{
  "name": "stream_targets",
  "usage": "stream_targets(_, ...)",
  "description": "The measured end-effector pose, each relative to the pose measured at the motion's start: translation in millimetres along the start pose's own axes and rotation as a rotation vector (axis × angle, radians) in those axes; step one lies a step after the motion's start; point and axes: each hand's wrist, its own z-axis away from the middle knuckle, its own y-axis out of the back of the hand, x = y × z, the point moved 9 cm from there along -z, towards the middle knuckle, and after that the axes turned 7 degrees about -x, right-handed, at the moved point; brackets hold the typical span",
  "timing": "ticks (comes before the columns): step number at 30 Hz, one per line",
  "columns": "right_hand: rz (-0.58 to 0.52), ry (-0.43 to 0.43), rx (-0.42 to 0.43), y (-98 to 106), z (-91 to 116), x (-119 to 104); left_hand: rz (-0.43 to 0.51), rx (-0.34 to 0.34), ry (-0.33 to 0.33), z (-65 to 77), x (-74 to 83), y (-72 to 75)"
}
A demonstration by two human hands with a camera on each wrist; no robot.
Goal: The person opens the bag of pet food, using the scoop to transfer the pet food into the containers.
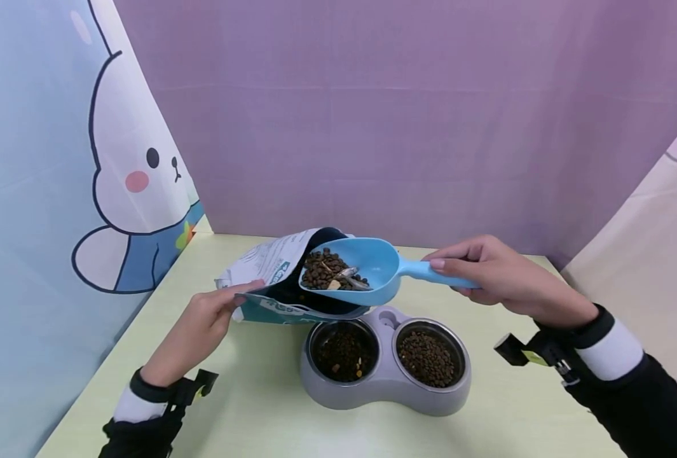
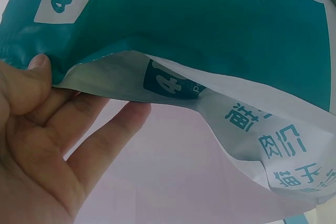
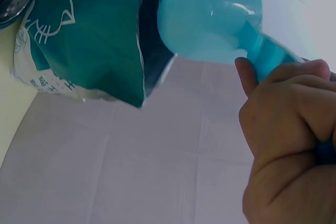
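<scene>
My right hand grips the handle of a light-blue scoop, held level at the mouth of a pet food bag. Brown kibble fills the front of the scoop, with a small dried fish lying on top. The bag is teal and white, tilted with its dark opening toward the scoop. My left hand pinches the near edge of that opening, thumb on the teal side in the left wrist view. In the right wrist view the scoop overlaps the bag's mouth.
Below the bag and scoop, a lilac double feeder stands on the pale yellow table. Its left steel bowl and right steel bowl both contain kibble. A purple cloth backdrop rises behind the table.
</scene>
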Motion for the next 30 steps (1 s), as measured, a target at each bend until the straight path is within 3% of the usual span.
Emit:
stream_targets(17,0.017,0.082,-0.016,22.9,29.1,-4.2,0.004,0.007,-0.01,0.3,-0.3,0.4)
stream_targets(30,0.065,0.012,0.055,50.9,59.9,18.2,0.001,-0.003,0.001,0.0,0.2,0.8)
